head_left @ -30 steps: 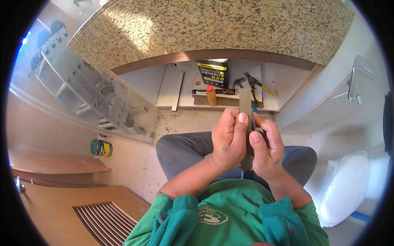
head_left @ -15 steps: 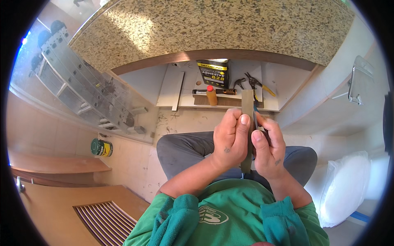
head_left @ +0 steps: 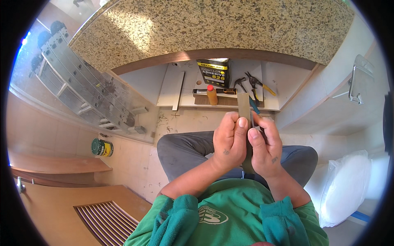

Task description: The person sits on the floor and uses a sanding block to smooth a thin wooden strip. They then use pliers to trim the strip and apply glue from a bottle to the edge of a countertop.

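Note:
My left hand [head_left: 229,141] is closed around a narrow brownish-grey strip [head_left: 243,105], its thumb lying along the strip's face. The strip stands lengthwise in front of my body, its far end pointing at the cabinet. My right hand [head_left: 266,147] is closed close against the strip's right side, thumb bent forward. Between its fingers and the strip shows a thin dark piece [head_left: 252,119], mostly hidden, whose kind I cannot make out. The strip's lower end lies in shadow above my lap.
On the open cabinet's floor are an adhesive can [head_left: 214,74], an orange bottle with a red cap [head_left: 211,96], a hammer [head_left: 240,83], yellow-handled pliers [head_left: 262,85] and a pale strip [head_left: 178,91]. A granite countertop [head_left: 213,28] overhangs them. Left are a ladder [head_left: 78,78] and green tin [head_left: 101,147].
The strip's far end has shifted slightly left and toward me, tilting a little. Both hands have moved slightly with it, the right one a little to the left. The hammer's teal handle shows more.

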### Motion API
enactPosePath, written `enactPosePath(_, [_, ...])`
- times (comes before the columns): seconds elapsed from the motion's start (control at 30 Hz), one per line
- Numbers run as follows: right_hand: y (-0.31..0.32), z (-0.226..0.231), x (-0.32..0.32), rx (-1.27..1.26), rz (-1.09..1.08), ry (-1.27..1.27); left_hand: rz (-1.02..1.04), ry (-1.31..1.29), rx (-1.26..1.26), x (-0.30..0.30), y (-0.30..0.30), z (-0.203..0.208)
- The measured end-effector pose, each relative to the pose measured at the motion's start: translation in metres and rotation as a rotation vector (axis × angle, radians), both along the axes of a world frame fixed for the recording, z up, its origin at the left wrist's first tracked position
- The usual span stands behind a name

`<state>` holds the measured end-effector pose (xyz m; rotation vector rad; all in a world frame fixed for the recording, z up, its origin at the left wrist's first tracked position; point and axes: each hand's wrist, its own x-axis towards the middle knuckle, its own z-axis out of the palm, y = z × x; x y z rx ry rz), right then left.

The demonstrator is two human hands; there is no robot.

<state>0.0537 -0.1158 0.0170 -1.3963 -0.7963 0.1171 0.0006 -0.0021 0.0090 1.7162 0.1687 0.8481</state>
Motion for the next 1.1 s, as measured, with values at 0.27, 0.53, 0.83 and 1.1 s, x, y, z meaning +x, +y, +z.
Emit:
enactPosePath(0.27, [0.005, 0.002, 0.008, 0.026, -0.043, 0.077, 0.027, -0.018, 0.046, -0.005, -0.013, -0.01])
enactPosePath(0.53, [-0.009, -0.003, 0.003, -0.035, -0.016, 0.047, -0.046, -0.048, -0.143, 0.006, -0.006, -0.003])
enactPosePath(0.83, [-0.009, -0.005, -0.001, -0.001, 0.028, 0.061, -0.006, -0.089, -0.125, 0.011, 0.001, 0.003])
enactPosePath(1.1, [-0.011, -0.003, -0.005, -0.036, 0.051, 0.103, 0.008, -0.11, -0.082, 0.009, 0.0, 0.014])
